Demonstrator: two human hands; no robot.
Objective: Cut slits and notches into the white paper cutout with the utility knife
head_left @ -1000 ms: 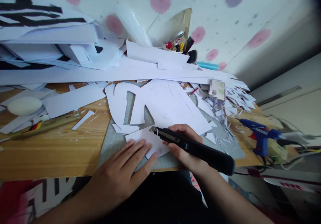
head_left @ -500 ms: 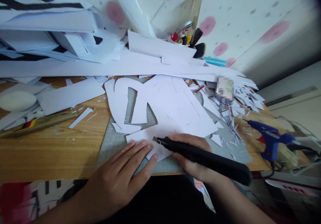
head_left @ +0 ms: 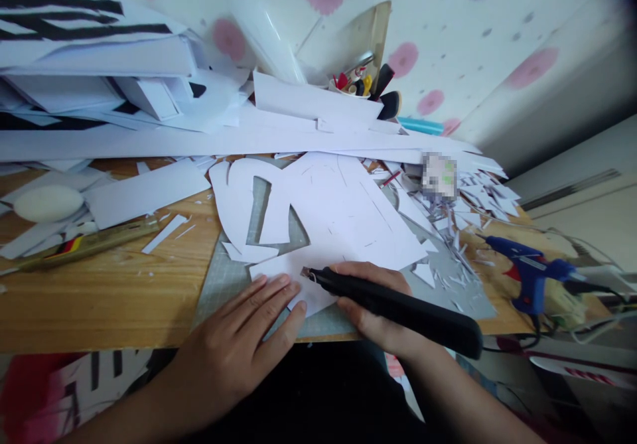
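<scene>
A large white sheet (head_left: pixel 343 212) with cut-out openings lies on a grey-green cutting mat (head_left: pixel 226 285). My left hand (head_left: pixel 249 331) rests with its fingers flat on the lower white piece near the mat's front edge. In my right hand (head_left: pixel 373 304) is a long black cutting tool (head_left: pixel 408 311), its handle reaching back over the wrist. The tool's small metal tip is at the white surface, just right of and above my left fingertips. The underside of my right fingers is hidden by the tool.
White scraps (head_left: pixel 488 195) pile up at the right, beside a blue glue gun (head_left: pixel 530 268) with cables. A gold-coloured tool (head_left: pixel 99 239) and an oval white object (head_left: pixel 48 203) lie left. Behind stand long white strips (head_left: pixel 174 144) and a cup of tools (head_left: pixel 353 87).
The view has shifted slightly. The black tool's handle has swung a little to the left, and its tip remains at nearly the same spot. My left hand stays flat on the white piece.
</scene>
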